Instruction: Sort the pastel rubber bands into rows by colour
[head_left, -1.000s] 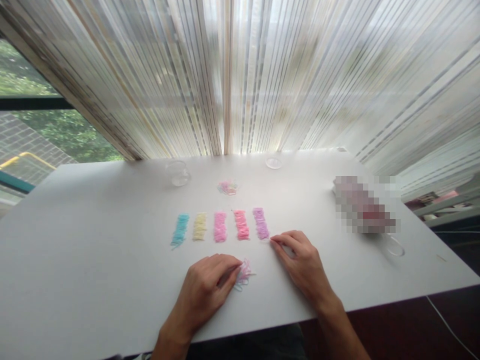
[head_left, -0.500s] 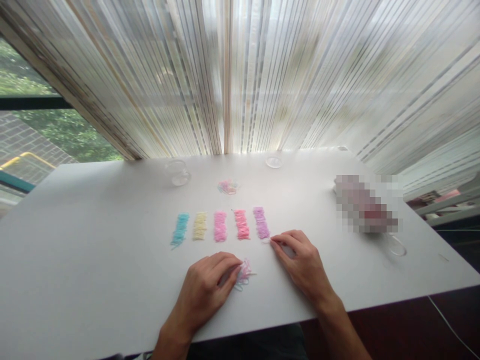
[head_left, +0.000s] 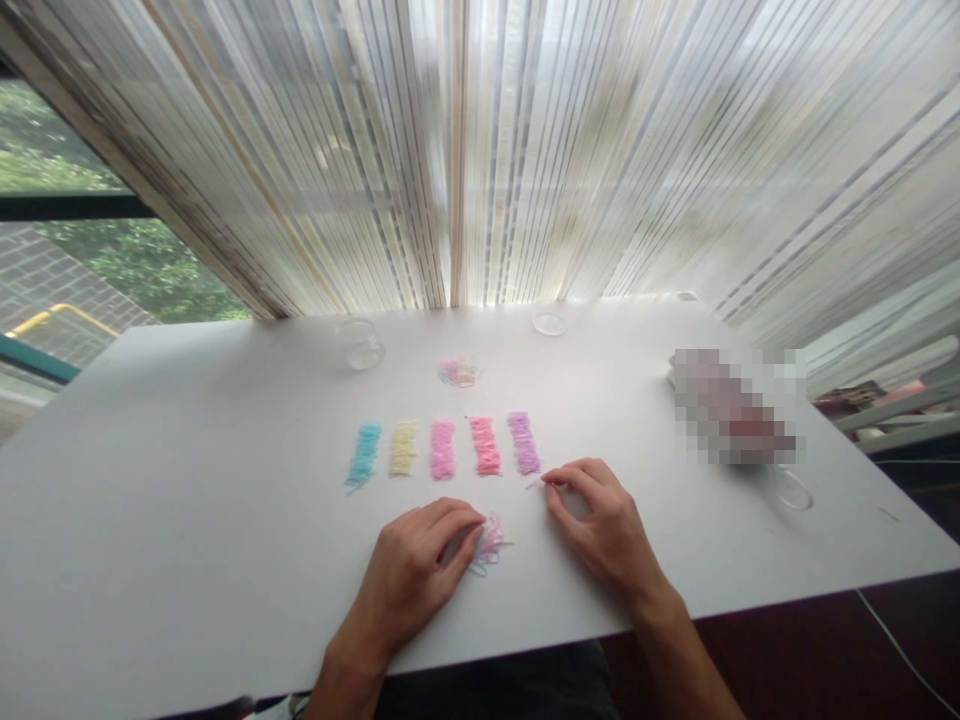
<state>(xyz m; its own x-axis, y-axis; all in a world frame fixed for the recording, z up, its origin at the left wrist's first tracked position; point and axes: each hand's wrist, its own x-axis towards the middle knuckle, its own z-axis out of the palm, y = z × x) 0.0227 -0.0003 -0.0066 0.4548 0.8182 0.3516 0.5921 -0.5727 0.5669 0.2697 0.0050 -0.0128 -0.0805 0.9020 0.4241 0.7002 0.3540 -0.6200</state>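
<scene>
Five strips of small coloured bands lie side by side: blue (head_left: 364, 457), yellow (head_left: 403, 448), pink (head_left: 442, 450), coral (head_left: 486, 447) and purple (head_left: 523, 443). Just below the purple strip, my right hand (head_left: 600, 520) pinches a thin purple band (head_left: 535, 484) between thumb and finger. My left hand (head_left: 424, 555) has its fingertips closed at the left edge of a loose mixed pile of bands (head_left: 491, 545); whatever is between them is too small to make out. Behind the strips sits another mixed pile (head_left: 459, 372).
Clear round containers (head_left: 364, 352) stand at the back left of the white table (head_left: 187, 500), and a clear round lid (head_left: 550, 324) lies at the back. A pixelated object (head_left: 731, 410) with a loop is at the right. Curtains hang behind the table.
The purple band in my right hand now tilts, its free end a little lower. Both hands keep nearly the same place, and the view has shifted slightly.
</scene>
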